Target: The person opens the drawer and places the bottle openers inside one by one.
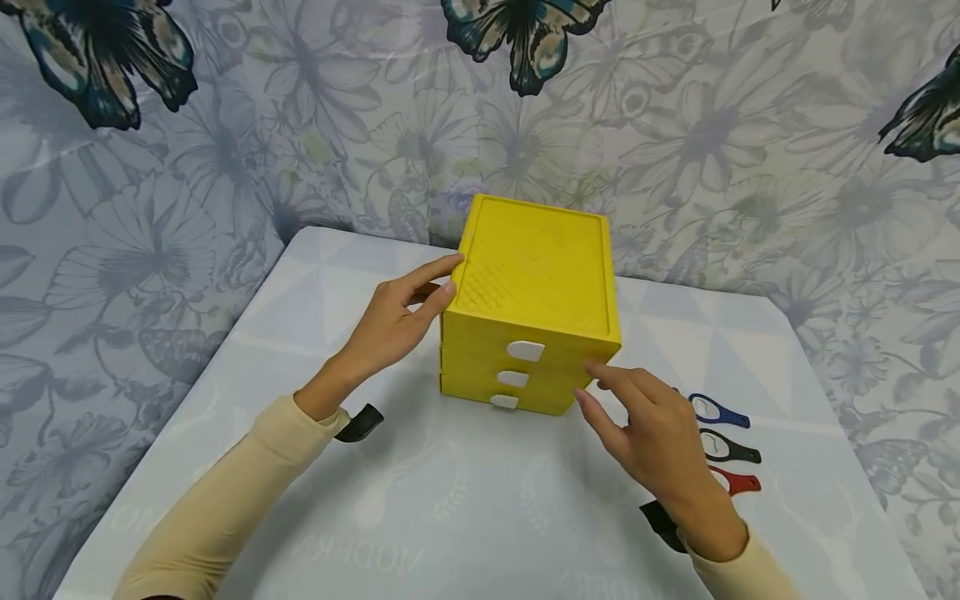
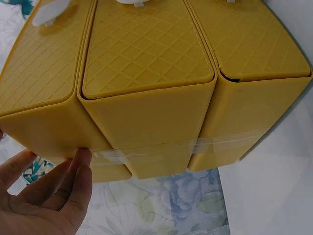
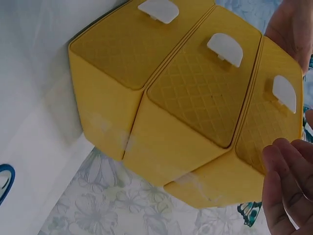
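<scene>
While a white table (image 1: 420, 517) is filling the lower view, one yellow drawer cabinet (image 1: 543, 267) is standing on it just past twelve o'clock, its front facing roughly six. Three drawer fronts (image 1: 558, 377) are sitting stacked and closed, none drawn out; on that evidence, the work is probably standing at an early stage, with any opening of drawers left undone. Left hand (image 1: 386, 325), cabinet's nine o'clock: fingers are resting against the upper side edge, seemingly steadying, not clasping. Right hand (image 1: 656, 425), between four and five: loosely bent fingers are reaching towards the front corner, grasping nothing; contact cannot be told. Lying at the cabinet's four o'clock, partly hidden: one blue-handled item (image 1: 731, 416), one black-handled item (image 1: 741, 452), one red-handled item (image 1: 745, 483), apparently not yet dealt with. White pull tabs (image 1: 526, 351), one per front, are projecting unpinched.
</scene>
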`<state>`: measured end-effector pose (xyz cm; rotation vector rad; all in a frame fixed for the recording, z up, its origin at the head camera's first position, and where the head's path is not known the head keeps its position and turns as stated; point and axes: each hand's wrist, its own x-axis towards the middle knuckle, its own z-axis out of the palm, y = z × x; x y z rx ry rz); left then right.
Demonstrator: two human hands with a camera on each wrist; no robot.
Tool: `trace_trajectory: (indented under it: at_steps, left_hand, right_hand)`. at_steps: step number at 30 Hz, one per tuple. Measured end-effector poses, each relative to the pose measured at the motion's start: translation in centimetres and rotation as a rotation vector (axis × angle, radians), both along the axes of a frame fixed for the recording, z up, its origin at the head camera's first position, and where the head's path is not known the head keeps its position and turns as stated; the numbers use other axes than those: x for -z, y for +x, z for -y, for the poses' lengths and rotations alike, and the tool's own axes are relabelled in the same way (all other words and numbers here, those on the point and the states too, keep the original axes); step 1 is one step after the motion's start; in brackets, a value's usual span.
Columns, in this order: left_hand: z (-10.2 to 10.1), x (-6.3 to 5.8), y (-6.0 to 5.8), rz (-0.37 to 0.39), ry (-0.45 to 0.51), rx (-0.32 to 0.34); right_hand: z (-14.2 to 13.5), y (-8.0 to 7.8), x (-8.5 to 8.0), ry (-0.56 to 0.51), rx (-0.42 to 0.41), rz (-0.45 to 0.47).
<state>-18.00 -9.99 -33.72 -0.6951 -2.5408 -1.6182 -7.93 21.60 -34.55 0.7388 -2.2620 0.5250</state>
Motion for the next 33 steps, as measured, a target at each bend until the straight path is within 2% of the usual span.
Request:
trace_trajectory:
  at_steps: [5, 12, 25, 33]
  left_hand:
    - [0.0, 0.0, 0.0, 0.018, -0.001, -0.009]
    - [0.1, 0.1, 0.0, 0.020, 0.008, -0.002]
    - [-0.1, 0.1, 0.0, 0.010, 0.039, 0.006]
    - [0.0, 0.2, 0.0, 0.008, 0.045, 0.006]
  right_hand:
    - [0.5, -0.4, 0.4, -0.038, -0.042, 0.048]
    - [1.2, -0.9, 0.3, -0.071, -0.073, 0.176]
    - [2.7, -1.8, 0.3, -0.206, -0.129, 0.210]
    - [3.6, -2.3, 0.4, -0.232, -0.134, 0.217]
